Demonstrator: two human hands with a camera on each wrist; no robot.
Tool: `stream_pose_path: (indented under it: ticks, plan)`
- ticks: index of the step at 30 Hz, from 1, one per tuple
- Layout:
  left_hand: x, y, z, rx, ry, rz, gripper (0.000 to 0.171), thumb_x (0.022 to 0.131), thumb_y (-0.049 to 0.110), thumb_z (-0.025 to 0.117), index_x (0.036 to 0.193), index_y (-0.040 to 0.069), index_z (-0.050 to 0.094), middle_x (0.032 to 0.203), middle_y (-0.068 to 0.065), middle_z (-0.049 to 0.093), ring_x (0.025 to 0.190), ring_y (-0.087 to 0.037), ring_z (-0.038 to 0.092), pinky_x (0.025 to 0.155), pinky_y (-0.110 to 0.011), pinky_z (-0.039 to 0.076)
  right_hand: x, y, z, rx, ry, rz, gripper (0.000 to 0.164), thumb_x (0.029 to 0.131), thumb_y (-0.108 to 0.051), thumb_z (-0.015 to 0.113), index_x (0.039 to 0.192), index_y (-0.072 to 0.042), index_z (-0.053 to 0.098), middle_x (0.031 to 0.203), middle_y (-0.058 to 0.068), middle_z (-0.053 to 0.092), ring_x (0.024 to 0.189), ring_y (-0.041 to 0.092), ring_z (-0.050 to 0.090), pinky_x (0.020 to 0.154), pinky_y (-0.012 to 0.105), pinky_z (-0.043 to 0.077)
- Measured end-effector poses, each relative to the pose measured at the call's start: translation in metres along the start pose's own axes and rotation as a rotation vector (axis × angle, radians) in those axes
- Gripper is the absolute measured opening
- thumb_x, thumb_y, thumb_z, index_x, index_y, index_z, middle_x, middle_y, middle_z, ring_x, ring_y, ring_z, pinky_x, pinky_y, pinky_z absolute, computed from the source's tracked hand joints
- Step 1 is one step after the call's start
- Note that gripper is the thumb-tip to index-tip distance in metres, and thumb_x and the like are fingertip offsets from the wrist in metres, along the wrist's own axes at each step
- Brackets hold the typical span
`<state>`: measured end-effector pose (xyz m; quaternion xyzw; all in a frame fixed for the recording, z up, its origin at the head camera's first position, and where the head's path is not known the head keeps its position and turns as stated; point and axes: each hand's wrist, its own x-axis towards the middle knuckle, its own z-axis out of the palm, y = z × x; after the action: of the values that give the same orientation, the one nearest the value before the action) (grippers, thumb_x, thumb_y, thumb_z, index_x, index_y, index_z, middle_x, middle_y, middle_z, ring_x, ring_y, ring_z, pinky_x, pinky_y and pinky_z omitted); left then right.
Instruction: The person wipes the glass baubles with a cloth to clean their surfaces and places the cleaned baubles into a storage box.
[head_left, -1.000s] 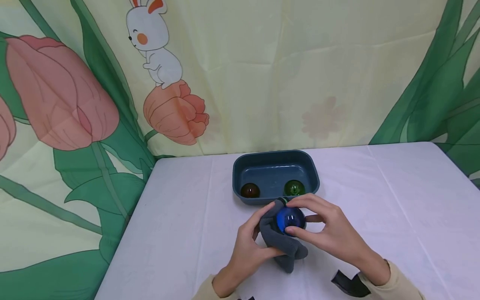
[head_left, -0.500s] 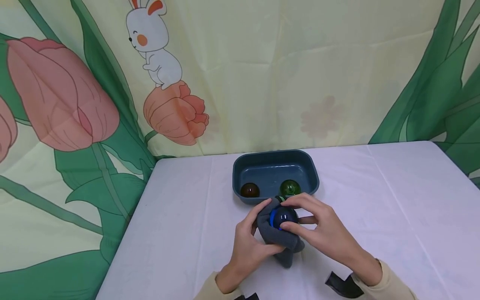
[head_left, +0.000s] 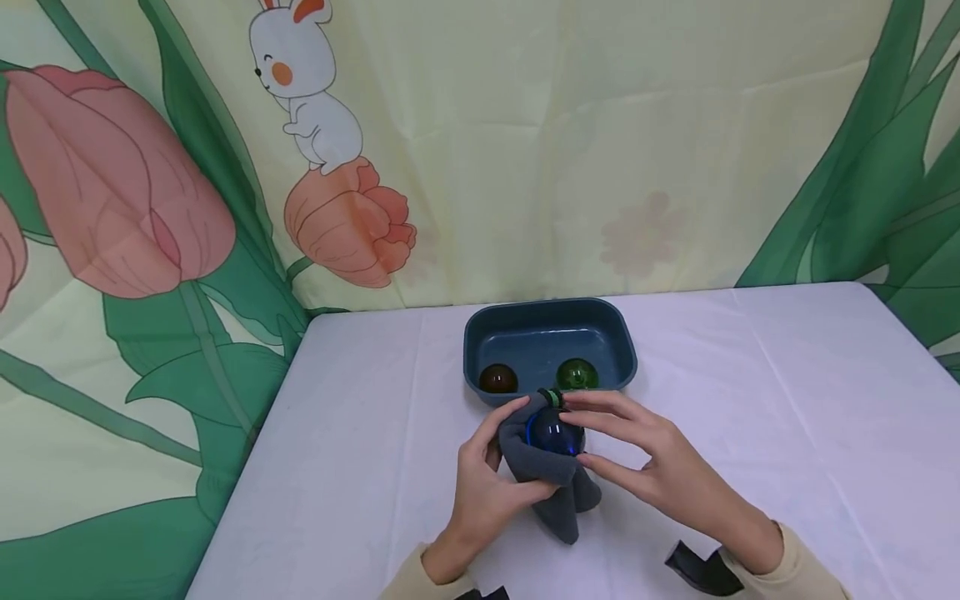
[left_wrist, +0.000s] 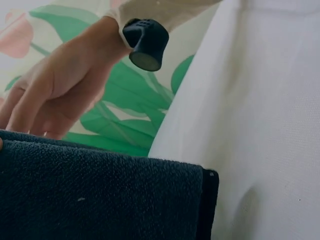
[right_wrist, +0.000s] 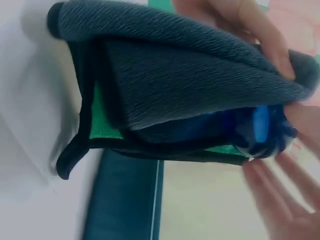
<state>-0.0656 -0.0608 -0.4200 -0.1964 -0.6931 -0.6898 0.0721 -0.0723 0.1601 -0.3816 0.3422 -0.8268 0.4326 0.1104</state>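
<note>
A dark grey cloth [head_left: 536, 468] with black edging is folded around a glossy blue ball [head_left: 557, 435] above the table. My left hand [head_left: 483, 496] grips the cloth from the left, with the thumb across its lower front. On the right, my right hand [head_left: 656, 450] pinches the exposed side of the ball between fingertips and thumb. In the right wrist view, the cloth [right_wrist: 175, 85] shows a green underside, and the ball [right_wrist: 262, 130] peeks out from its fold. The cloth [left_wrist: 100, 190] fills the lower part of the left wrist view.
Just behind the hands stands a dark blue tray [head_left: 536, 348]. Inside it lie a dark brown ball [head_left: 498, 379] on the left and a green ball [head_left: 577, 374] on the right. A white cloth covers the table [head_left: 360, 433]; a printed curtain [head_left: 510, 167] hangs behind.
Both hands have shifted slightly left with the cloth and blue ball. The ball has turned within the cloth, and the right fingers have spread wider on it. The green ball appears slightly further left.
</note>
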Motion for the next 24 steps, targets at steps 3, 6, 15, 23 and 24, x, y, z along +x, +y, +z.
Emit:
stream_pose_path:
  ticks: [3, 6, 15, 23, 24]
  plan:
    - [0.0003, 0.0012, -0.0003, -0.004, -0.006, -0.009, 0.076, 0.073, -0.001, 0.085, 0.140, 0.012, 0.052, 0.135, -0.013, 0.059, 0.119, -0.023, 0.063, 0.101, -0.033, 0.052, -0.0016, 0.0037, 0.0005, -0.017, 0.007, -0.075, 0.046, 0.087, -0.023, 0.077, 0.131, -0.016, 0.065, 0.138, 0.003, 0.058, 0.129, 0.010, 0.053, 0.098, 0.012, 0.047]
    - [0.0008, 0.0032, -0.0007, -0.005, -0.012, -0.009, 0.076, 0.074, -0.001, 0.085, 0.141, 0.010, 0.051, 0.136, -0.014, 0.059, 0.120, -0.024, 0.063, 0.101, -0.032, 0.051, -0.0022, 0.0061, 0.0030, -0.013, 0.022, -0.108, 0.046, 0.095, -0.038, 0.063, 0.132, -0.012, 0.064, 0.137, 0.006, 0.059, 0.130, 0.009, 0.053, 0.099, 0.012, 0.046]
    - [0.0019, 0.0024, -0.0002, 0.067, -0.048, 0.039, 0.081, 0.073, 0.004, 0.087, 0.144, 0.006, 0.047, 0.136, -0.010, 0.060, 0.121, -0.022, 0.062, 0.103, -0.031, 0.051, -0.0004, 0.0033, 0.0086, 0.051, 0.036, -0.016, 0.061, 0.079, 0.000, 0.080, 0.135, -0.013, 0.062, 0.135, 0.003, 0.060, 0.126, 0.008, 0.056, 0.097, 0.016, 0.049]
    - [0.0025, 0.0001, 0.0004, 0.091, -0.064, 0.037, 0.083, 0.072, 0.004, 0.088, 0.144, 0.014, 0.048, 0.137, -0.009, 0.059, 0.124, -0.021, 0.060, 0.105, -0.032, 0.050, 0.0030, 0.0033, 0.0082, 0.281, 0.003, 0.181, 0.048, 0.086, -0.004, 0.075, 0.132, -0.005, 0.063, 0.125, 0.013, 0.064, 0.110, 0.003, 0.064, 0.084, 0.029, 0.060]
    - [0.0029, -0.0001, 0.0005, 0.092, -0.068, 0.040, 0.083, 0.072, 0.004, 0.088, 0.144, 0.014, 0.048, 0.137, -0.009, 0.059, 0.124, -0.022, 0.059, 0.105, -0.032, 0.050, 0.0037, 0.0038, 0.0079, 0.313, -0.010, 0.217, 0.047, 0.086, -0.006, 0.075, 0.132, -0.004, 0.062, 0.126, 0.014, 0.064, 0.109, 0.002, 0.064, 0.085, 0.030, 0.059]
